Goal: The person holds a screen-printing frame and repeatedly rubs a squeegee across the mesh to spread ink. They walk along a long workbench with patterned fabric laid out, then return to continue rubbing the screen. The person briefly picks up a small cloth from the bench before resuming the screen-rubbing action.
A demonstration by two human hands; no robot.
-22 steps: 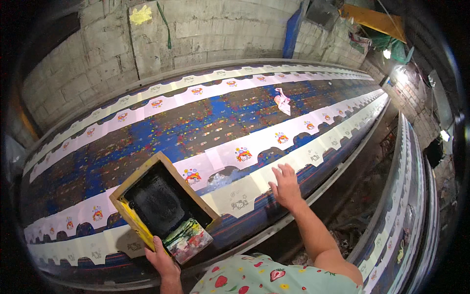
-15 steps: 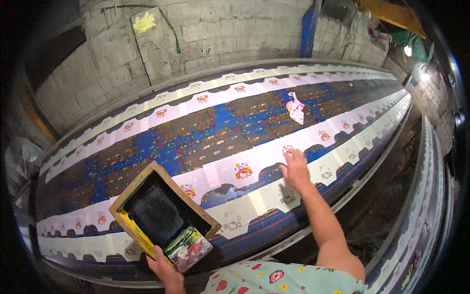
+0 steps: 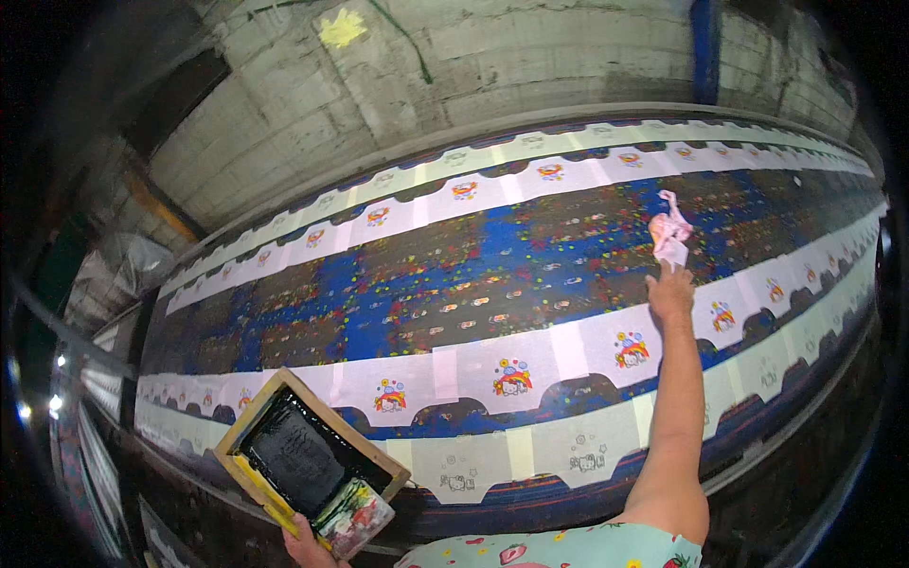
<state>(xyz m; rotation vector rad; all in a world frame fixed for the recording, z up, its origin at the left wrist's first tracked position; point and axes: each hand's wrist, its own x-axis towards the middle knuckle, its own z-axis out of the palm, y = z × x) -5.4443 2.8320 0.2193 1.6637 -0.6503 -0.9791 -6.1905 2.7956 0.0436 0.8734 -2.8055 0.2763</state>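
Observation:
My left hand [image 3: 310, 546] grips the lower corner of a wooden screen-printing frame [image 3: 284, 377], which is tilted at the near left. Black ink covers much of its dark mesh. A paint-smeared squeegee [image 3: 358, 525] rests in the frame's near end, beside that hand. Stretched across the table, my right hand [image 3: 671, 292] is at the near end of a crumpled pink-and-white cloth [image 3: 670, 230]. The thumb stands apart from the fingers, and the fingertips meet the cloth's edge; a closed grip does not show. Pink fabric strips [image 3: 492, 352] with rainbow cartoon prints lie beneath the arm.
A long printing table [image 3: 379, 301], blue and brown with specks of paint, runs left to right. Pale strips [image 3: 559, 431] with grey outline prints line its near edge, and similar strips lie along the far side. Behind stands a block wall [image 3: 530, 57] with a blue post [image 3: 704, 52].
My right hand has moved farther over the table, from above the pink strip to the cloth. My left hand still holds the frame. The view has shifted to the left.

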